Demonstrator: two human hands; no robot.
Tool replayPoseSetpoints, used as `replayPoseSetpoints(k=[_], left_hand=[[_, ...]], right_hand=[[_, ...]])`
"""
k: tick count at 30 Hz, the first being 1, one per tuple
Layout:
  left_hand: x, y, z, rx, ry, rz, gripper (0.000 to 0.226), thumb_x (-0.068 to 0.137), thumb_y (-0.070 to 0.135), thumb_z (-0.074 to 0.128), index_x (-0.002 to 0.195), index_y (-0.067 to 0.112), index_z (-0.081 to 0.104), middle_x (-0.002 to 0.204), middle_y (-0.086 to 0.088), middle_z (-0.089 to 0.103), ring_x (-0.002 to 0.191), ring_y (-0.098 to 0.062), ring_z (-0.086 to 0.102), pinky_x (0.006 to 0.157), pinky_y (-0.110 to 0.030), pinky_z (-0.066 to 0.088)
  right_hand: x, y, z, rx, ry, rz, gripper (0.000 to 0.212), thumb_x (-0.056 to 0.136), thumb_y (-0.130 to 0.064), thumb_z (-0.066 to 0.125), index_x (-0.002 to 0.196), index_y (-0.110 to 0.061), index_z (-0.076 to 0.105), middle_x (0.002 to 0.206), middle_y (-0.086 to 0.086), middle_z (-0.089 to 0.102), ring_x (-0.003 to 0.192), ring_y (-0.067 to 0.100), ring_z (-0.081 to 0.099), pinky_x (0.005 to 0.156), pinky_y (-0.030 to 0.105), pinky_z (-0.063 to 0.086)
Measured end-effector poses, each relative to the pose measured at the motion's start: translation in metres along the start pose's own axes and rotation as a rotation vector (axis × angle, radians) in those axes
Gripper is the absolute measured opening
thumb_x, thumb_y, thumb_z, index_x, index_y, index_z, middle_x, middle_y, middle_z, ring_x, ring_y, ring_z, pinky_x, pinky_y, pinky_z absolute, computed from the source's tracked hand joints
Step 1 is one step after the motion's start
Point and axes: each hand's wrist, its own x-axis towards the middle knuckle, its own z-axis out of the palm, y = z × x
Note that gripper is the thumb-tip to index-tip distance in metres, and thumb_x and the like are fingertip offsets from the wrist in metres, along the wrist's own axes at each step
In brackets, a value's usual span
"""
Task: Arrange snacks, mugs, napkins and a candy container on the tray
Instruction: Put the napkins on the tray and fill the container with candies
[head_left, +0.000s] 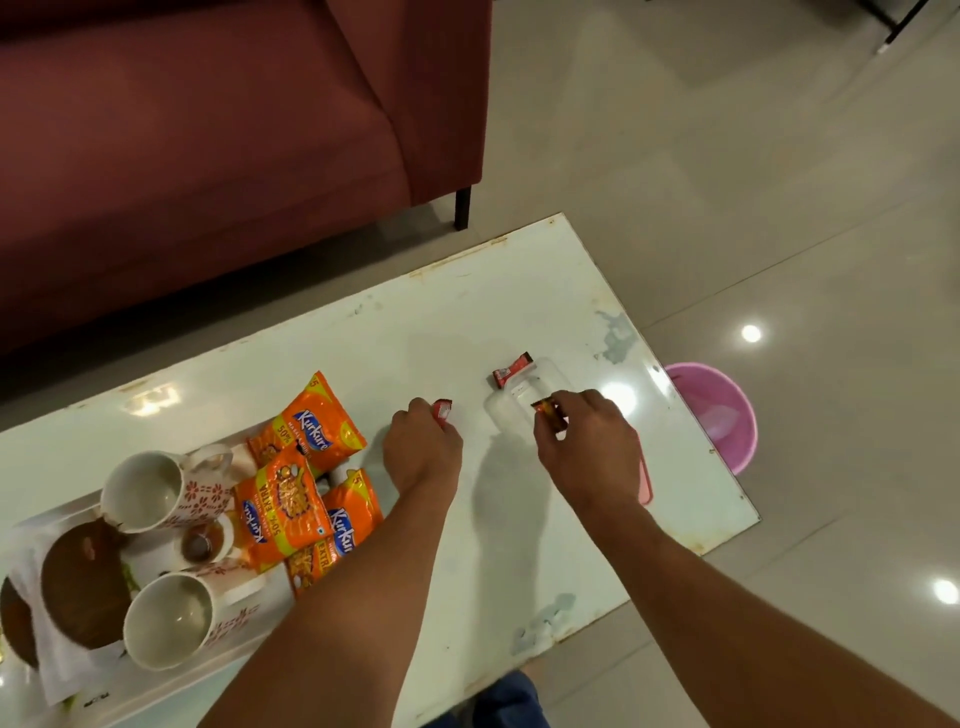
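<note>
A white tray (244, 592) at the lower left carries two floral mugs (156, 493) (169, 621), three orange snack packets (306, 431), a small glass (200, 545), brown round plates (78, 587) and white napkins (57, 670). A clear plastic candy container (511, 410) sits on the table to the right. My right hand (587, 447) grips a wrapped candy (548, 413) over the container. My left hand (423, 447) grips a red wrapped candy (443, 410) on the table left of the container. Another candy (511, 370) lies behind the container.
The white coffee table (519, 519) has worn edges. A maroon sofa (208, 130) stands behind it. A pink bucket (717, 410) sits on the tiled floor beyond the table's right edge. A pink lid (645, 483) lies partly under my right wrist.
</note>
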Motion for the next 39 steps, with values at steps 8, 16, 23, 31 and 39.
replayPoseSetpoints(k=[8,16,23,31,39], left_hand=[[-0.028,0.037,-0.008,-0.255,0.142,0.250,0.025,0.092,0.031,0.068,0.112,0.016,0.071,0.100,-0.004,0.071,0.086,-0.020,0.068,0.065,-0.024,0.044],[-0.036,0.082,0.005,-0.118,0.084,0.596,0.028,0.093,0.032,0.066,0.116,0.016,0.071,0.111,-0.006,0.069,0.099,-0.027,0.068,0.076,-0.037,0.056],[0.015,0.078,0.005,-0.158,0.132,0.350,0.028,0.099,0.023,0.056,0.125,0.021,0.067,0.119,-0.007,0.066,0.103,-0.028,0.066,0.081,-0.038,0.054],[0.058,0.075,0.018,-0.004,-0.150,0.389,0.026,0.096,0.034,0.064,0.118,0.026,0.073,0.117,-0.001,0.070,0.105,-0.024,0.068,0.087,-0.034,0.053],[0.067,0.067,0.007,0.113,-0.188,0.481,0.022,0.099,0.026,0.057,0.112,0.021,0.073,0.111,-0.004,0.072,0.103,-0.027,0.067,0.086,-0.036,0.054]], right_hand=[[0.015,0.014,0.011,-0.012,-0.070,0.093,0.035,0.096,-0.035,0.061,0.121,-0.012,0.069,0.110,0.009,0.067,0.101,0.029,0.063,0.076,0.037,0.055],[0.016,0.043,0.007,0.144,0.090,0.271,0.033,0.097,-0.035,0.060,0.124,-0.019,0.069,0.116,0.002,0.067,0.099,0.025,0.067,0.084,0.037,0.054],[0.016,0.064,-0.001,0.205,0.142,0.275,0.025,0.097,-0.031,0.061,0.117,-0.021,0.071,0.105,-0.005,0.068,0.078,0.013,0.063,0.078,0.034,0.054],[-0.005,0.087,0.003,0.147,0.075,0.229,0.019,0.094,-0.020,0.063,0.109,-0.020,0.074,0.099,-0.004,0.070,0.087,0.019,0.065,0.072,0.034,0.055],[-0.006,0.091,0.007,0.133,0.078,0.244,0.019,0.094,-0.020,0.060,0.105,-0.020,0.075,0.097,-0.003,0.070,0.086,0.020,0.065,0.070,0.034,0.055]])
